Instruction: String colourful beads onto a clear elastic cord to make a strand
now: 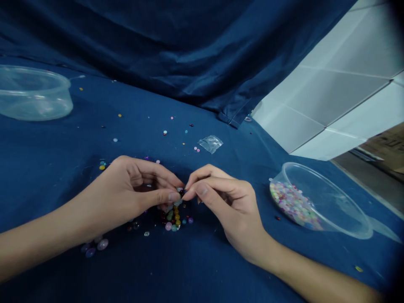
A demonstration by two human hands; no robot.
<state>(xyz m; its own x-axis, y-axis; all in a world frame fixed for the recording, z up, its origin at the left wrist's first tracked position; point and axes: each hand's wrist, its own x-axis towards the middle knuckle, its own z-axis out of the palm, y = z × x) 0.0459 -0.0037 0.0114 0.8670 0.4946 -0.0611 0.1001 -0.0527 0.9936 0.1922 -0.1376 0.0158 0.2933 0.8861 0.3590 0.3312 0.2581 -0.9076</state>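
My left hand (139, 189) is closed in a pinch around the upper end of a beaded strand (177, 214). Its yellow, green, pink and dark red beads hang or lie below the fingertips. My right hand (225, 198) is pinched too, its thumb and forefinger meeting just right of the left fingertips. What those right fingers hold, if anything, is too small to see. Loose beads lie around the hands: a purple bead (190, 220) by the strand, a clear bead (147, 233) below the left hand, and larger lilac beads (102, 244) under the left wrist.
A clear plastic tub (334, 202) full of small coloured beads tilts at the right. Another clear tub (38, 109) stands at the far left. A small plastic bag (211, 144) and scattered beads lie on the blue cloth (142, 113). White tiles (315, 97) rise at the upper right.
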